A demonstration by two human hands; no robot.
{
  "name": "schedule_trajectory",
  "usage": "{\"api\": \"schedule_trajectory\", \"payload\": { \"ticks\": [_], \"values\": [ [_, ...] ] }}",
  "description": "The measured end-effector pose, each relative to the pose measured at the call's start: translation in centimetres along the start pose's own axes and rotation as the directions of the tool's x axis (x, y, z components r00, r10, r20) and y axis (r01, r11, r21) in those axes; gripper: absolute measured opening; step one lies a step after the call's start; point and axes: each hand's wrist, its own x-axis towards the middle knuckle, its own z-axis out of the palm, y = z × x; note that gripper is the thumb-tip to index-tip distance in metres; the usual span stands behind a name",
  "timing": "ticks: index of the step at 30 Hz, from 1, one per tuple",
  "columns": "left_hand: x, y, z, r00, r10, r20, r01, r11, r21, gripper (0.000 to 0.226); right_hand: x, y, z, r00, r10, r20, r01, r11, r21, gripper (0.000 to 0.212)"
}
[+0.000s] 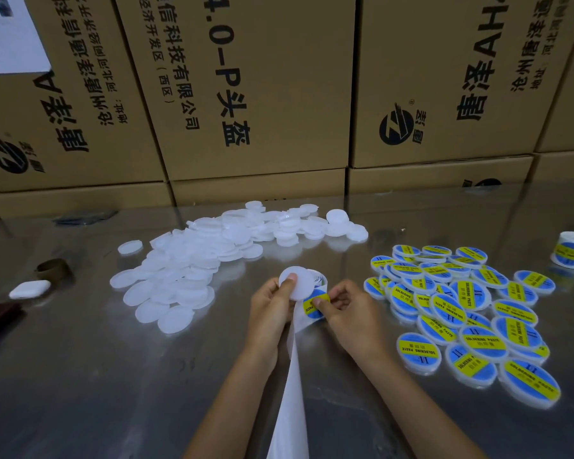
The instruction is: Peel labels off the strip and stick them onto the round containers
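Observation:
My left hand (272, 304) grips a plain white round container (299, 282), thumb on its face, together with the roll of label strip behind it. The white backing strip (290, 392) hangs from that hand toward the bottom edge. My right hand (345, 309) pinches a blue and yellow label (312, 304) at the strip, just below the container. Several unlabelled white containers (193, 260) lie heaped to the left and behind. Several labelled containers (458, 313) lie piled to the right.
The work surface is a shiny metal table (113, 376). Stacked cardboard boxes (252, 94) wall off the back. A second label roll (572, 250) stands at the far right. At the left lie a brown tape core (53, 269) and a small white case (30, 289).

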Motion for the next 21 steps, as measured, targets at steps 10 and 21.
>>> {"api": "schedule_trajectory", "payload": {
  "ticks": [10, 21],
  "values": [
    [-0.2, 0.0, 0.1, 0.996, 0.09, 0.026, -0.092, 0.989, 0.118, 0.021, -1.0, -0.8, -0.6, 0.937, -0.34, 0.08, 0.348, 0.896, -0.275, 0.017],
    [0.0, 0.4, -0.4, 0.995, 0.09, 0.037, -0.095, 0.981, 0.171, 0.018, -2.1, -1.9, -1.7, 0.822, -0.404, 0.401, 0.503, 0.846, -0.177, 0.015]
  ]
}}
